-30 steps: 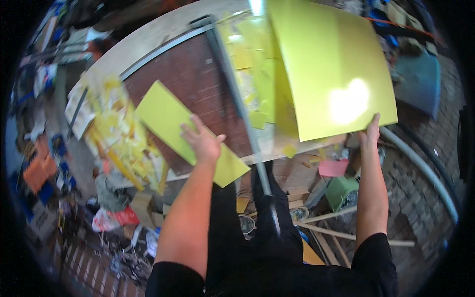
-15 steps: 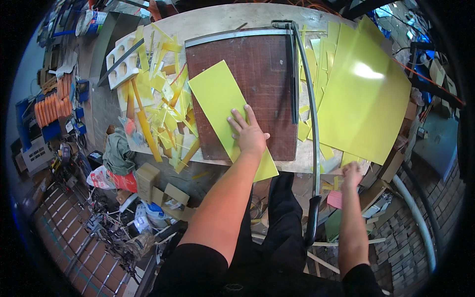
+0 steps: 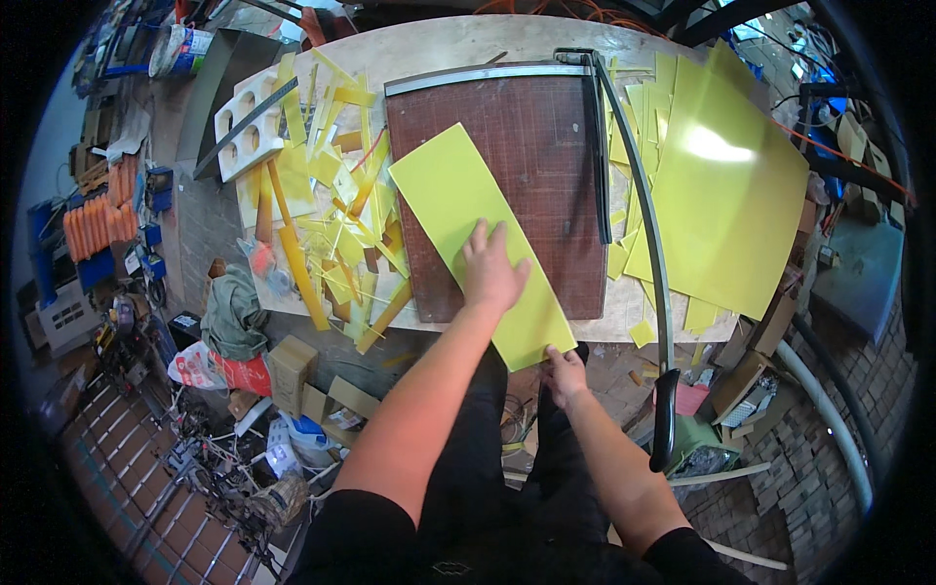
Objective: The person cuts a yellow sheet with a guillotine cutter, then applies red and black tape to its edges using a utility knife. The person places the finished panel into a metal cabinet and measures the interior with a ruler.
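A rectangular yellow sheet (image 3: 458, 195) lies slantwise across the brown board of a guillotine cutter (image 3: 546, 136), its near end jutting past the board's front edge. My left hand (image 3: 495, 273) rests on top of the sheet, fingers stretched out. At the sheet's near right corner, my right hand (image 3: 564, 375) pinches the edge between thumb and fingers. The cutter's long blade arm (image 3: 651, 224) is swung out at the board's right side, and its black handle (image 3: 664, 419) hangs beyond the table's front edge.
Yellow offcuts (image 3: 341, 234) are heaped left of the cutter, beside a white block with holes (image 3: 246, 127) carrying a dark metal strip. Large yellow sheets (image 3: 721, 205) lie stacked on the right. Cardboard boxes (image 3: 292, 370) and clutter stand on the floor below left.
My right hand has come leftward from beside the table's right front edge and taken the sheet's near corner. My left hand stays on the sheet. The view has shifted slightly.
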The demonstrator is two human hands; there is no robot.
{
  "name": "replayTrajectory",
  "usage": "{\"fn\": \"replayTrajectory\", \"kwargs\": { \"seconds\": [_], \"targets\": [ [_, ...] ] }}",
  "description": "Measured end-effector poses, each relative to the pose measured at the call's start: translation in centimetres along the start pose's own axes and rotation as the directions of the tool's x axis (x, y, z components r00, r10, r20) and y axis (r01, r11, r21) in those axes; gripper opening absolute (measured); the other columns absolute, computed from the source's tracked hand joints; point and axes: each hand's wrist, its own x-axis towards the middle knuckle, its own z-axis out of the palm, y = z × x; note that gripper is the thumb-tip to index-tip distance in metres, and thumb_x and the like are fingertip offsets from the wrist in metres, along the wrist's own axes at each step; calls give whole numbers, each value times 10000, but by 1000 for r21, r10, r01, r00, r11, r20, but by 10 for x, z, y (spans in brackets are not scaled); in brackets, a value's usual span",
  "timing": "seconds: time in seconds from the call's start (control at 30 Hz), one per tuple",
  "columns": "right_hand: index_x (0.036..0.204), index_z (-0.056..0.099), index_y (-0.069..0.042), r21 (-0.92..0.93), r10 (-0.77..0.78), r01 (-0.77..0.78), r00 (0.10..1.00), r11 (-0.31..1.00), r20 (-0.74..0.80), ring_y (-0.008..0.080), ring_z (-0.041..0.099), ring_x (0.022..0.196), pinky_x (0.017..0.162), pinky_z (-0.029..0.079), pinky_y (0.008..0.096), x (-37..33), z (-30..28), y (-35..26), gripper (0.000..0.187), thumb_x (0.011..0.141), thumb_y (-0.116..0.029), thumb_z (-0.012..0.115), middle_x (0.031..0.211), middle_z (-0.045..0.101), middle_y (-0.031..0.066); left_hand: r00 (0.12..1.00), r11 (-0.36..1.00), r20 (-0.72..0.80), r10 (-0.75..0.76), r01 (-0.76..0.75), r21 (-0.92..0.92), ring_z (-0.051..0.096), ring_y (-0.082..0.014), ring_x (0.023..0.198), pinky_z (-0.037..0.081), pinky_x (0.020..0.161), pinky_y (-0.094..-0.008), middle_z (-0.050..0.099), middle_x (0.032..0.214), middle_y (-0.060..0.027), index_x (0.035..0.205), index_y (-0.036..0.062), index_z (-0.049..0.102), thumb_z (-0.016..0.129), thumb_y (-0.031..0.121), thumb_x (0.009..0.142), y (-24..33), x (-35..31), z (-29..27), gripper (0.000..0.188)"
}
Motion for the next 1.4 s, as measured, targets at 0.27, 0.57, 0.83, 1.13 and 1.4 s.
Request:
{"fn": "replayTrajectory", "kwargs": {
  "seconds": [0.27,0.57,0.83,1.13,1.4],
  "targets": [
    [1290,616,-40,-149,-595,576,778,804,-202,165,653,872,774,540,315,6,-74,-140,306,1058,-239,610,1049,701,66,984,985,-56,171,-171,13,381,-413,1480,377,1200,-487,394,1597,-222,1542,48,420,781,246,883,-49,-11,-43,777],
    [1345,597,18,-347,-891,833,331,430,-310,165,653,1034,945,522,325,26,-54,-350,403,1003,-178,680,1187,680,108,961,951,20,276,-276,136,274,-384,1560,305,1260,-485,291,1679,-185,1610,97,344,805,253,875,-45,15,-38,882],
    [1271,557,-4,-68,-346,343,937,937,-52,168,672,841,701,562,301,8,24,-222,344,1061,-275,584,991,657,71,972,952,119,204,-225,208,226,-378,1580,281,1278,-476,205,1707,-197,1626,96,311,860,281,829,-34,18,-37,985],
    [1114,577,-77,-67,-459,458,888,887,-15,105,621,708,629,521,271,51,50,-267,206,1063,-272,619,830,632,-15,958,930,70,278,-287,229,209,-410,1581,265,1287,-481,188,1706,-228,1632,61,275,892,294,797,-25,28,-31,1064],
    [1071,550,-52,106,-552,548,834,829,10,169,663,740,645,585,306,88,58,-311,179,1018,-158,683,916,646,62,946,909,8,324,-314,273,218,-408,1580,241,1293,-494,221,1694,-240,1624,34,276,887,323,805,-3,75,-39,1061]
  ]
}}
